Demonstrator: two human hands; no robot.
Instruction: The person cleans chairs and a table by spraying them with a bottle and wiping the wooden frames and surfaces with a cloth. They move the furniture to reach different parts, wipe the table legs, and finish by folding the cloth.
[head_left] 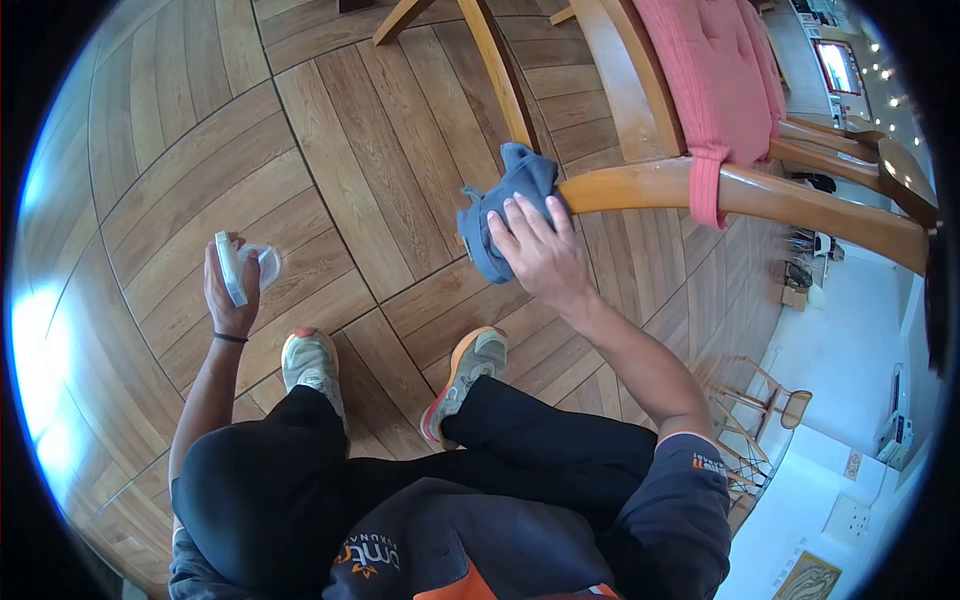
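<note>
On the left, my left hand [230, 290] is wrapped round a small white container [231, 268] with a clear, see-through part beside it, held above the floor. My right hand [543, 250] presses a blue-grey cloth [490, 228] against the lower end of a wooden chair leg [620, 187], its fingers spread over the fabric. The cloth is bunched around the leg's end and hides it. A pink cushion [700, 80] is tied to the chair by a strap around the wood.
Wood-patterned tiles [350, 150] cover the floor. My shoes [470, 370] are just below the cloth. More chair legs stand at the top. Another wooden chair [765, 395] and a white wall are at the right.
</note>
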